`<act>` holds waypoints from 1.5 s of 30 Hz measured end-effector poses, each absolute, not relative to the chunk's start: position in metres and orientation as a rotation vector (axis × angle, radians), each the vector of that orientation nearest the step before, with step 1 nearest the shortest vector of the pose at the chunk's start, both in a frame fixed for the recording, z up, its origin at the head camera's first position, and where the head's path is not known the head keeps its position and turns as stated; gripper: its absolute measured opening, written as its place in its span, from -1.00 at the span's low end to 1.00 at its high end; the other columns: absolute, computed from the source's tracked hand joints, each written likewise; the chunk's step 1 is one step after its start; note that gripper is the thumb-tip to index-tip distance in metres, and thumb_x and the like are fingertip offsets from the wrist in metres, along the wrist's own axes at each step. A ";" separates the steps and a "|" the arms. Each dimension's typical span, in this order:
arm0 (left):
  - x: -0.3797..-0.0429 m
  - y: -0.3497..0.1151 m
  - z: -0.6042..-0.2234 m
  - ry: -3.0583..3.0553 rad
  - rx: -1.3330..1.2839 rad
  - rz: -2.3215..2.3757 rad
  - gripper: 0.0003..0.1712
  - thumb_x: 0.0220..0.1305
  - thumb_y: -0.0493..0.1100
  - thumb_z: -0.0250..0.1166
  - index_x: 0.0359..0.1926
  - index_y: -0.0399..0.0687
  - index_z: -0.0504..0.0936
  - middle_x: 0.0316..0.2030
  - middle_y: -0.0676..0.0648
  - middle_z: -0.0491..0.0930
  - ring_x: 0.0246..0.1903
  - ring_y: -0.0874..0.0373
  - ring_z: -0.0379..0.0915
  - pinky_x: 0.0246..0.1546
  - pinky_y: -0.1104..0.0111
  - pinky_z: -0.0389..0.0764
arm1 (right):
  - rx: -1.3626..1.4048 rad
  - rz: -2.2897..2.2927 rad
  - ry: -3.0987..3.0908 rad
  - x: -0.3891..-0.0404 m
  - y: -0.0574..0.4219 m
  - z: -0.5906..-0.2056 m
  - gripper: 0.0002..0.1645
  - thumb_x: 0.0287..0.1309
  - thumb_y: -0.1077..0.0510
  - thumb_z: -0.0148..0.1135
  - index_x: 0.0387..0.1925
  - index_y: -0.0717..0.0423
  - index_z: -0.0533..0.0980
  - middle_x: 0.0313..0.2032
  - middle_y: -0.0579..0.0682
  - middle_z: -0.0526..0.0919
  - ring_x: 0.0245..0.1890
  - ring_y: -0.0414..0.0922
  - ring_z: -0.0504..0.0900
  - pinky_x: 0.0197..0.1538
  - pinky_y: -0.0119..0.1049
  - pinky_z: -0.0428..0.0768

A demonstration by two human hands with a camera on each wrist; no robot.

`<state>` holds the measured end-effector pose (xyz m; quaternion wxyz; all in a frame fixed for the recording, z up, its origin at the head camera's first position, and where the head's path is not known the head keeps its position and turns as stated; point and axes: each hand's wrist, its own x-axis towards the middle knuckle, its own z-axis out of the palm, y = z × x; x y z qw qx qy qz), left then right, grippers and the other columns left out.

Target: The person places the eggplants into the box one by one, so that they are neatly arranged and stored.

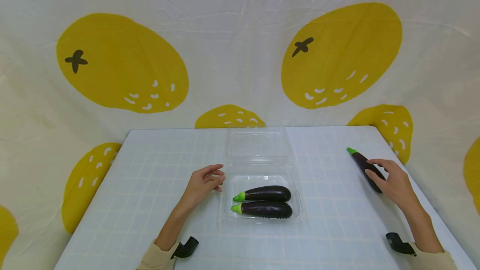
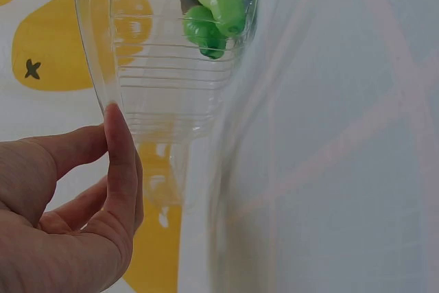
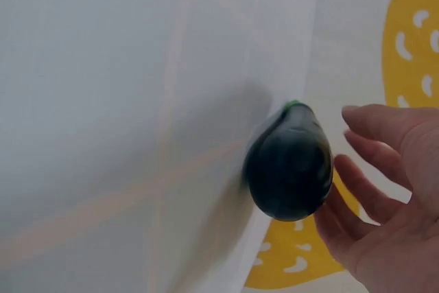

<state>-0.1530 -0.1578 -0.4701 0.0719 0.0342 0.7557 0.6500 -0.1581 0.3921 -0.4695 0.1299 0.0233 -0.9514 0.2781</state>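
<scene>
A clear plastic clamshell container [image 1: 296,178] lies with its lid [image 1: 258,143] folded back. Inside, two dark eggplants with green stem ends, the upper eggplant [image 1: 268,193] and the lower eggplant [image 1: 266,209], lie side by side. My left hand [image 1: 204,182] is at the container's left edge, fingers loosely bent, fingertips right at the rim in the left wrist view. At the table's right side, a third eggplant [image 3: 288,166] lies slantwise, green end pointing away. My right hand [image 1: 395,180] is over its thick end, thumb and fingers spread around it, with a gap beside the thumb.
The white table [image 1: 161,220] has a pale grid pattern. Its right edge runs close by my right hand. Behind and around it hangs a white cloth [image 1: 232,53] with large yellow fruit shapes. Black wrist mounts [image 1: 399,243] sit at both sleeves.
</scene>
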 end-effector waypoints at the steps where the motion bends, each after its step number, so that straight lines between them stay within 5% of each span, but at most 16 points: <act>1: -0.153 -0.158 -0.470 2.270 0.103 1.953 -0.46 0.35 -0.29 0.39 0.31 -0.35 0.53 -0.08 -0.22 0.66 -0.25 -0.21 0.67 -0.30 0.36 0.76 | 0.070 0.804 -2.778 -0.158 0.393 -0.471 -0.57 0.35 0.26 0.33 0.17 0.37 0.49 0.14 0.50 0.43 0.11 0.43 0.38 0.07 0.49 0.42; 18: -0.157 -0.158 -0.470 2.280 0.127 1.965 -0.47 0.36 -0.30 0.38 0.30 -0.39 0.52 -0.07 -0.28 0.65 -0.27 -0.19 0.66 -0.30 0.38 0.75 | 0.024 0.730 -2.957 -0.160 0.403 -0.467 -0.33 0.39 0.14 0.31 0.28 0.54 0.31 0.14 0.59 0.37 -0.01 0.45 0.45 0.04 0.44 0.50; 45: -0.154 -0.158 -0.471 2.265 0.141 1.969 -0.46 0.36 -0.29 0.39 0.29 -0.40 0.52 -0.07 -0.28 0.65 -0.25 -0.23 0.66 -0.29 0.37 0.76 | -0.051 0.742 -2.956 -0.154 0.396 -0.456 -0.26 0.33 -0.04 0.39 0.21 0.49 0.42 0.12 0.53 0.50 -0.03 0.44 0.56 -0.05 0.33 0.64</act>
